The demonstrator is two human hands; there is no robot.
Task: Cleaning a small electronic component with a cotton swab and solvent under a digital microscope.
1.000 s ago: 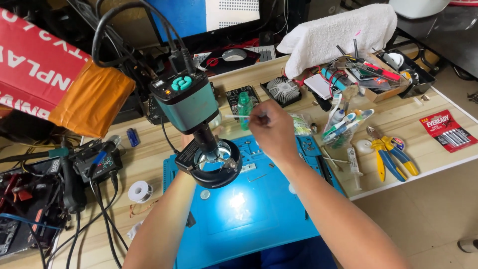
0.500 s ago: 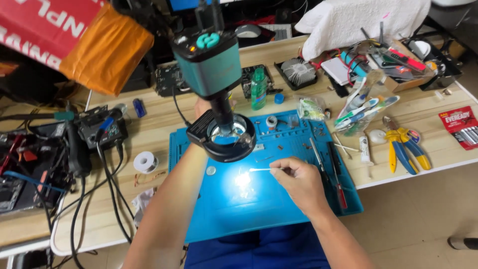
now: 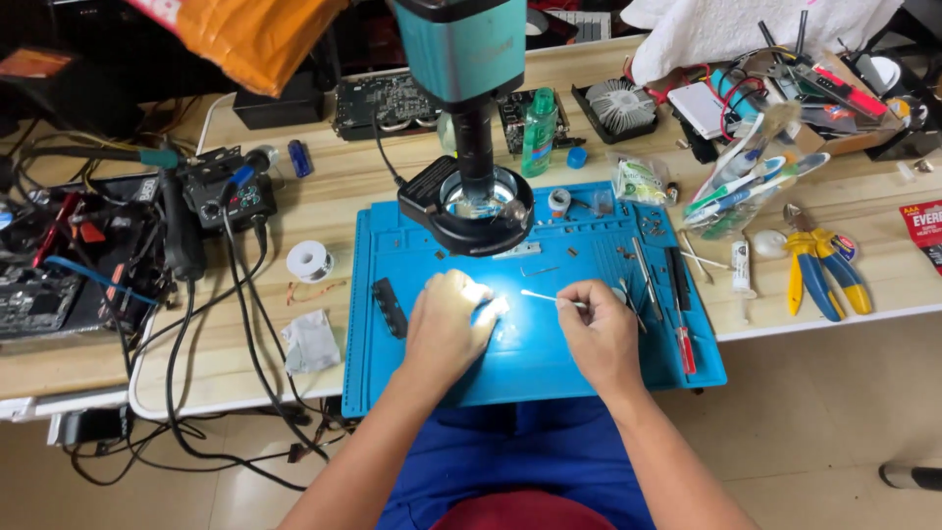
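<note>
- The left hand [image 3: 446,324] has come down onto the blue work mat [image 3: 549,378], pressing flat on something small, glare-hidden, under the microscope's ring light [image 3: 478,211].
- The right hand [image 3: 601,329] now pinches a cotton swab [image 3: 549,296], tip aimed there.

The left hand [image 3: 446,329] rested palm-down on the blue work mat [image 3: 530,378], under the glare of the microscope ring light [image 3: 478,211]. The right hand [image 3: 601,334] pinched a cotton swab [image 3: 549,297], tip pointing toward the left hand. Yellow-handled pliers [image 3: 819,270] lay on the tabletop [image 3: 334,186], well apart.
</note>
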